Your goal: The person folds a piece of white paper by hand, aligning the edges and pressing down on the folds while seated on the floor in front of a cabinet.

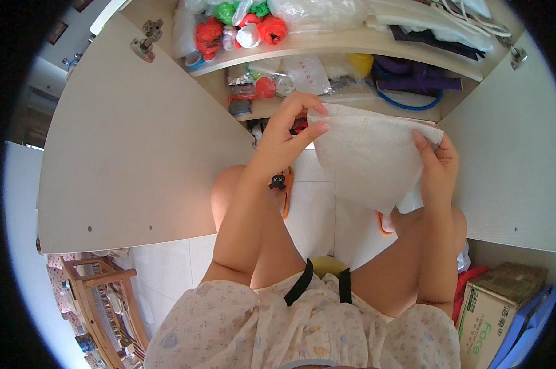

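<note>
A white cloth (368,157) hangs stretched between my two hands, above the tiled floor and in front of an open cabinet. My left hand (294,122) pinches its upper left corner between thumb and fingers. At the upper right corner, my right hand (437,159) grips the folded edge with the thumb on top. Faint yellowish marks run down the cloth near its top middle. Its lower edge narrows to a drooping point over my right foot.
Cabinet doors stand open at left (135,152) and right (504,152). Plastic bags (319,16) fill the upper shelf (342,46); a purple item (418,83) lies on the lower one. A cardboard box (490,318) sits at lower right, a wooden stool (98,295) at lower left.
</note>
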